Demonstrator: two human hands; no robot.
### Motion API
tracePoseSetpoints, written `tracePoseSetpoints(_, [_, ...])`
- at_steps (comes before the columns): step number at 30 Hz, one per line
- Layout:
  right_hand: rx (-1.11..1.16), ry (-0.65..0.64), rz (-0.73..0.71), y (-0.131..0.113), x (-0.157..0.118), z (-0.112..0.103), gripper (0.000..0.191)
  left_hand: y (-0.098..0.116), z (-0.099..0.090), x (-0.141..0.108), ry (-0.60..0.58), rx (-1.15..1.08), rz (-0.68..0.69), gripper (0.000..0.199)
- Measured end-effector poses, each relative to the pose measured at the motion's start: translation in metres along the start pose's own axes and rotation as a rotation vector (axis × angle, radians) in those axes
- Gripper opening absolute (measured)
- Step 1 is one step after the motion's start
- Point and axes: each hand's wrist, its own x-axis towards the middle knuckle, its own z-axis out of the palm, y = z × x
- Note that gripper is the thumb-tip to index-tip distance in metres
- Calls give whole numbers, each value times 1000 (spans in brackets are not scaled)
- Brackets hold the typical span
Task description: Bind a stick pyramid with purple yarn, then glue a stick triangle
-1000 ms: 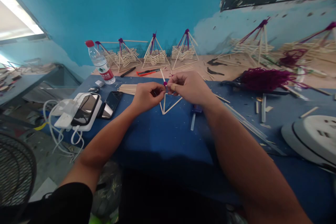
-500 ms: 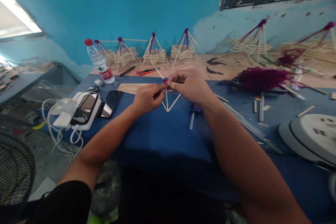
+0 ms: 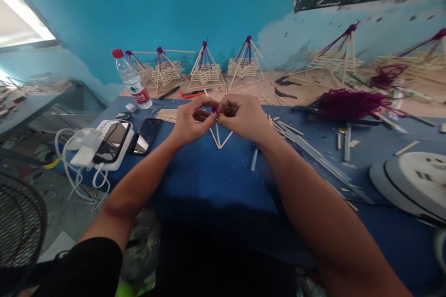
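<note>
"What's the left hand [image 3: 190,123] doing?"
"Thumb and forefinger clamp the purple yarn knot [image 3: 213,109] at twelve o'clock on the stick frame [image 3: 219,146], probably steadying the joint."
"And the right hand [image 3: 245,116]?"
"Fingertips together beside it, perhaps for tightening; what they pinch is hidden."

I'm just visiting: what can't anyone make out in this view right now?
All in the head view:
- The grip on the purple thread of the stick frame: hidden by the left hand and right hand.
- The table under the right forearm: covered by it.
- The rest of the fan: cut off by the left edge.
- The bottle's fine print: too small.
</note>
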Motion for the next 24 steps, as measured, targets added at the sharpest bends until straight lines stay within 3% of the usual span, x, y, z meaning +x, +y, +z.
tracePoseSetpoints(13, [-418,99,-286,-12,-9,2,10,-17,1,3,-2,-188,-24,32])
tracePoseSetpoints(24, [-582,23,-247,-9,-8,5,10,-20,-6,6,-82,-325,-268,35])
